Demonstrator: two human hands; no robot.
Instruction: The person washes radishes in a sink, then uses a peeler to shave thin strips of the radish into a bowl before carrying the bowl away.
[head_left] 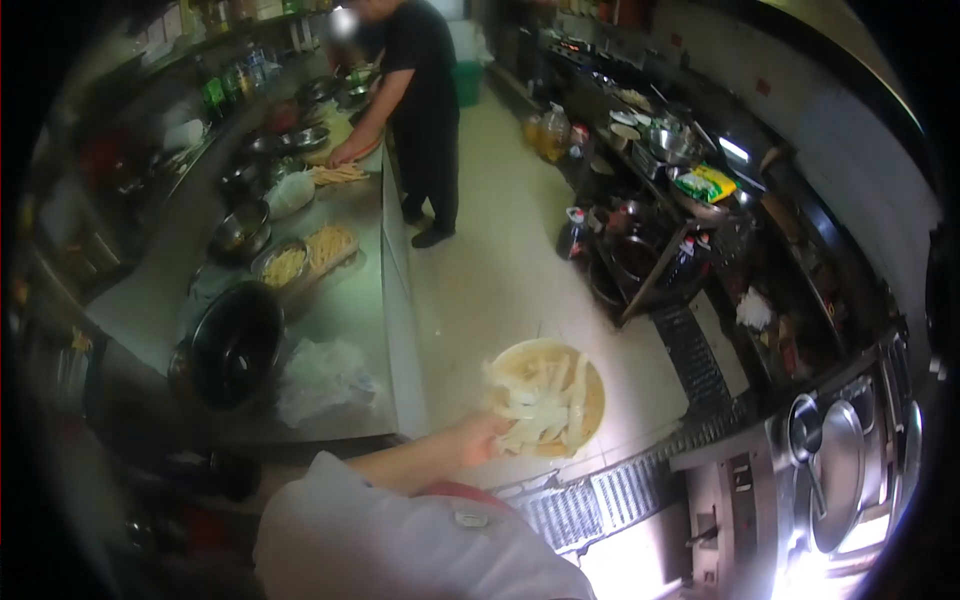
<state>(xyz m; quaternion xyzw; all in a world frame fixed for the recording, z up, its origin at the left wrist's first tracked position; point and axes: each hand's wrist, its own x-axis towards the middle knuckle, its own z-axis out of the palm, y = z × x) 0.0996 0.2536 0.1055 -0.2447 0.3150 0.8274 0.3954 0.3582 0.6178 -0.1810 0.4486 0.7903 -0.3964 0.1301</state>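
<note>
My left hand (pixel 480 440) grips the left rim of a round, pale yellow plate (pixel 592 400). Whitish, flat strips (pixel 540 410) of something I cannot make out lie across the plate, some reaching its edge. The plate is held out over the tiled floor, to the right of the metal counter's corner. My right hand does not show in the frame.
On the metal counter (pixel 350 285) at left stand a large black bowl (pixel 237 345), a crumpled plastic bag (pixel 325 382) and trays of cut strips (pixel 285 265). A co-worker (pixel 425 110) bends over it farther back. Shelves with a steel bowl (pixel 672 142) and bottles line the right; a floor drain (pixel 600 500) lies below.
</note>
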